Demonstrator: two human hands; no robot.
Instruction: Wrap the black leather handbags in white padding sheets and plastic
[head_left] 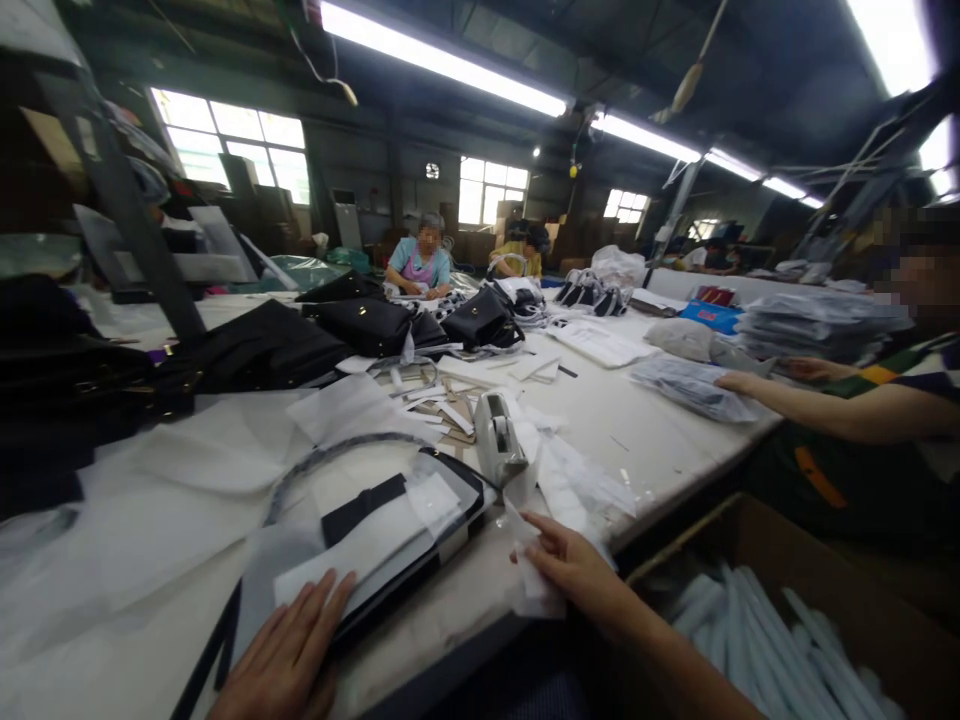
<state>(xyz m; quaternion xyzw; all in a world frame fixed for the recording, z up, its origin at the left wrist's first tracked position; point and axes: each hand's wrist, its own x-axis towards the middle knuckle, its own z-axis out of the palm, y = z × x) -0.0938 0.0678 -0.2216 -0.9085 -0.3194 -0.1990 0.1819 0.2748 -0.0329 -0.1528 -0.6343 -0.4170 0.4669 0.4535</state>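
My left hand (289,650) lies flat, fingers stretched out, on white wrapping paper (352,560) that covers a black handbag (420,545) lying in front of me. The bag's strap (330,460) arcs up behind it. My right hand (574,570) is at the table's front edge, fingers closed on a small piece of white paper (536,585). A white tape dispenser (499,440) stands just beyond that hand, beside more crumpled white paper (577,480).
Black handbags (360,325) are piled at the left and middle of the long white table (645,420). A co-worker's arms (810,400) reach over plastic-wrapped bundles (694,385) at right. An open cardboard box of white rolls (757,620) sits below. Two people sit at the far end.
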